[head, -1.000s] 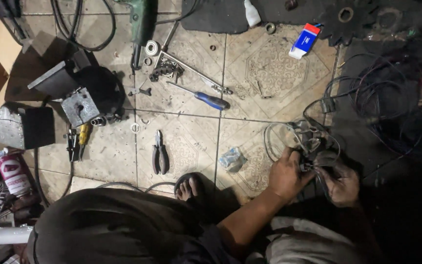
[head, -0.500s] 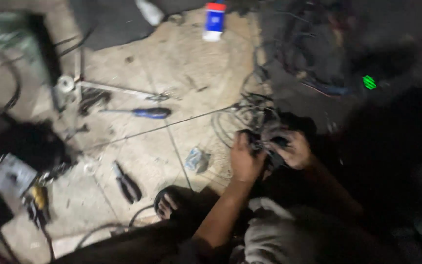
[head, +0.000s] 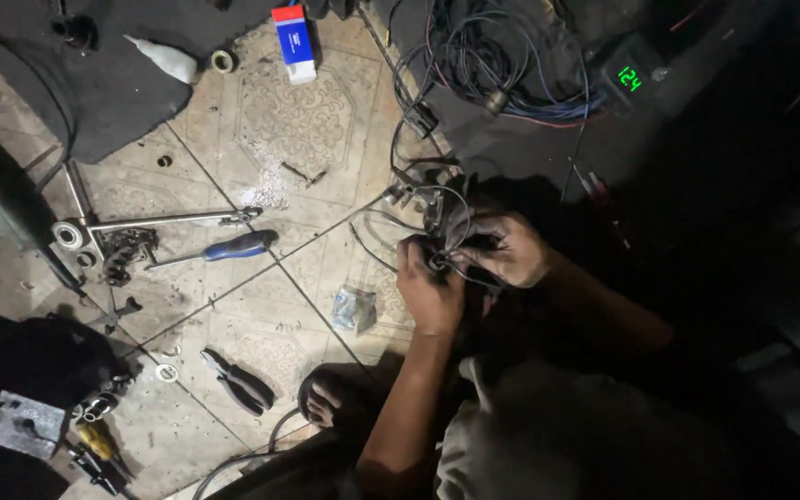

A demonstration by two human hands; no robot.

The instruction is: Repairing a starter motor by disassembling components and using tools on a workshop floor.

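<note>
**Both hands closed on a tangle of wires above the tiled floor**

I see my left hand and right hand pressed close together, both wrapped around a bundle of thin dark wires held just above the tiled floor. The fingers of the left hand are curled tight over the bundle's lower part; the right hand's fingers are bent around it from the other side, nearly touching the left. Exactly which strand each one pinches I cannot tell in the dim light.

Just beside the left hand lies a small crumpled clear packet. Further left on the floor are a blue-handled screwdriver, a long metal wrench and dark pliers. A bare foot rests near the pliers. Beyond the hands sits a heap of coloured cables, and a small green digital display glows beside it.
</note>
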